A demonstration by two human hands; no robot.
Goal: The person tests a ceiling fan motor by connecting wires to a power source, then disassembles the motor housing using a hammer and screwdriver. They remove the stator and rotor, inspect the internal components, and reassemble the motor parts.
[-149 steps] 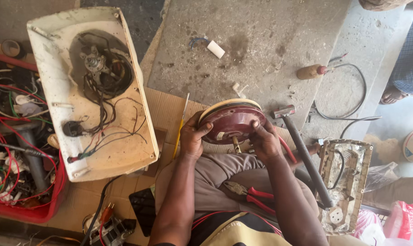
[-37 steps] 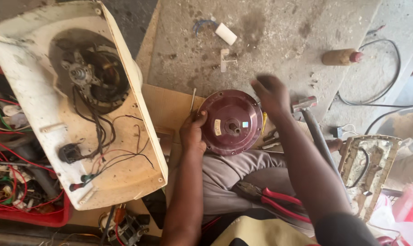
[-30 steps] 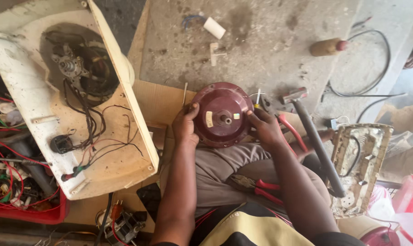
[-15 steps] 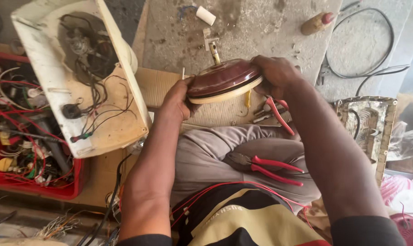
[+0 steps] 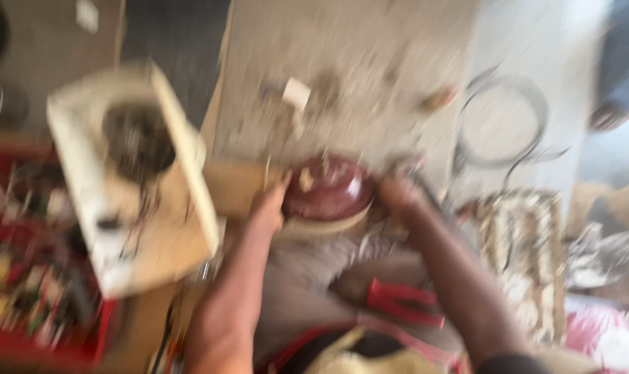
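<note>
- The maroon round housing (image 5: 326,190) sat between 2 hands; left hand (image 5: 269,208) and right hand (image 5: 396,194) clasped opposite edges, equally near; finger detail was blurred.

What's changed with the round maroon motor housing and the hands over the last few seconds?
The maroon housing was lifted and tilted half a second ago and now sits lower, at the knees. The left hand and right hand still grip its sides. The red-handled pliers remain on the lap.
</note>
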